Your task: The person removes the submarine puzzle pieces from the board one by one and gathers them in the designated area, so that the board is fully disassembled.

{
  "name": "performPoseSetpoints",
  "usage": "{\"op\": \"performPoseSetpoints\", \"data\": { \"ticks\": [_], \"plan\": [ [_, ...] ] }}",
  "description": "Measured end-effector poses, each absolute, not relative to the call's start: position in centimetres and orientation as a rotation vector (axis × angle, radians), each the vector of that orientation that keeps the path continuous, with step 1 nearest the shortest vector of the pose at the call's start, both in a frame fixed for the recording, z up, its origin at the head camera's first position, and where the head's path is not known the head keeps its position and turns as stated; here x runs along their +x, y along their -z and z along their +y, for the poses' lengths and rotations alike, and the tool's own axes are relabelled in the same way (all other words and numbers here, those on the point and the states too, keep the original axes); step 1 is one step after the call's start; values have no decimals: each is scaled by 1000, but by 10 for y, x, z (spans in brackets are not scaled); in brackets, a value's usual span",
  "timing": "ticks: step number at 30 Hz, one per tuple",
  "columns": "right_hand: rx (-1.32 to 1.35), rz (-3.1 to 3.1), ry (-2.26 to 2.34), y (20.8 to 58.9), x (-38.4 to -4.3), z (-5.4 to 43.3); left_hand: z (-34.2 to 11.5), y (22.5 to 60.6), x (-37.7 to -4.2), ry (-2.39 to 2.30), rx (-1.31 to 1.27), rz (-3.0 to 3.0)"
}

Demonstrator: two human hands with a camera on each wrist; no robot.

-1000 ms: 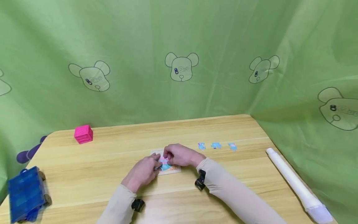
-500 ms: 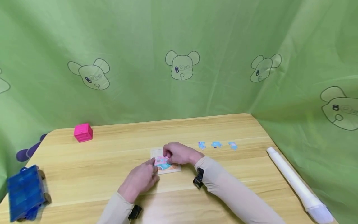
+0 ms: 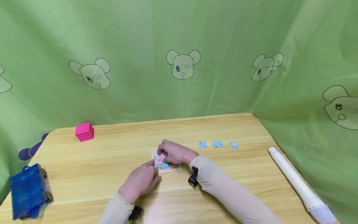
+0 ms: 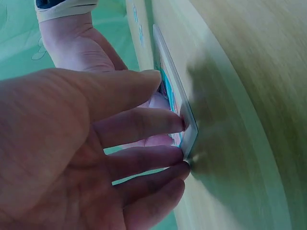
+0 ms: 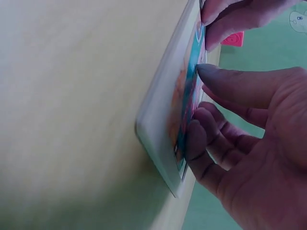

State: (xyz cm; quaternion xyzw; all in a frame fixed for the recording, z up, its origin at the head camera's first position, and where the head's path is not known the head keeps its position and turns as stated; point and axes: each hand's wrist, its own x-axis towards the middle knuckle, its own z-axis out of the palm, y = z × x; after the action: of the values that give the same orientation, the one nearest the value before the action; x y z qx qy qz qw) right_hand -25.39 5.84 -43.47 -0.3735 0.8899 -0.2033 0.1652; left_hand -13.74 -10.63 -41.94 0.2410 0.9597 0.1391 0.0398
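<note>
A small white-rimmed puzzle tray (image 3: 153, 153) lies mid-table, its assembled part showing a pink, teal and orange picture (image 3: 163, 165). My right hand (image 3: 176, 152) is bent over its upper right part, pinching a puzzle piece between thumb and forefinger at the picture; the fingers mostly cover that piece. Close up in the right wrist view, the thumb (image 5: 235, 81) and curled fingertips touch the picture surface. My left hand (image 3: 141, 180) rests at the lower left corner, fingers extended. Its fingertips meet the tray's edge (image 4: 189, 139) in the left wrist view.
Three loose blue puzzle pieces (image 3: 217, 144) lie in a row to the right. A pink cube (image 3: 84, 132) stands at the back left, a blue wheeled toy cart (image 3: 28, 191) at the left edge. A long white tube (image 3: 299, 183) lies along the right edge.
My right hand has shifted slightly left and away over the tray. My left fingers have drawn back from the picture to the tray's lower left edge, uncovering more of it.
</note>
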Motion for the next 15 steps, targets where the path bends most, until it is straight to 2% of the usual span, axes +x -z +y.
{"op": "performPoseSetpoints", "data": {
  "ticks": [15],
  "plan": [
    [-1060, 2455, 720, 436, -257, 59, -112, 420, -139, -513, 758, 2862]
  ]
}}
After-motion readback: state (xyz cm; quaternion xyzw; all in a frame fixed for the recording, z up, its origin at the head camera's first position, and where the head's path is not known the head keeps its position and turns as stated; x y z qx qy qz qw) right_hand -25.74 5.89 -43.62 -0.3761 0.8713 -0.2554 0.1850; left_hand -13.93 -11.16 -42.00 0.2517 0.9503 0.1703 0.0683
